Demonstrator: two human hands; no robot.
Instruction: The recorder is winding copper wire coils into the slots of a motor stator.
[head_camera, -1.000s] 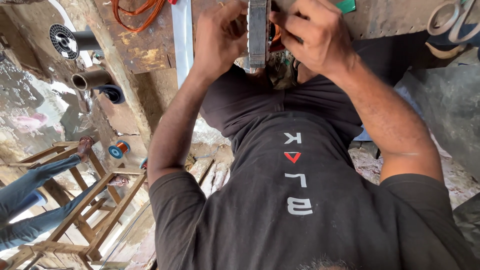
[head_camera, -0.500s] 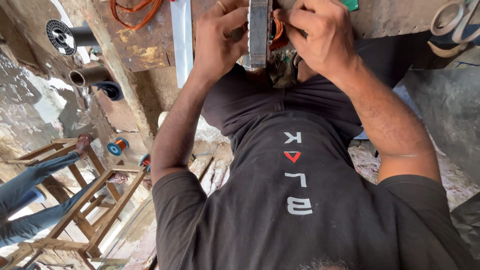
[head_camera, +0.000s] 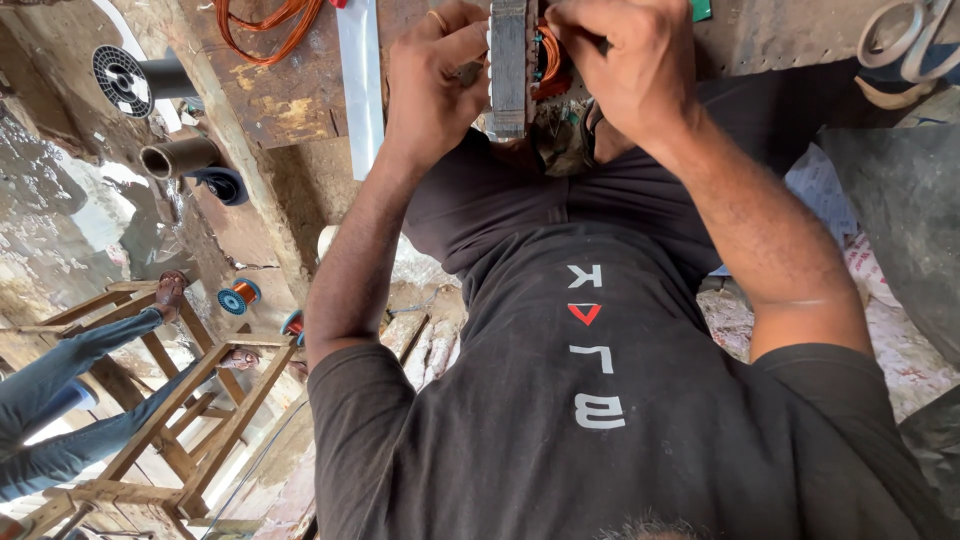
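Between the left hand (head_camera: 432, 88) and right hand (head_camera: 622, 62), both gripping it, stands the wound metal core (head_camera: 510, 66).

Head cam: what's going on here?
A person in a dark T-shirt grips a grey laminated metal core wound with copper wire, left hand on one side, right hand on the other, above a worn wooden bench. Another person's jeans-clad legs rest on a wooden frame nearby.
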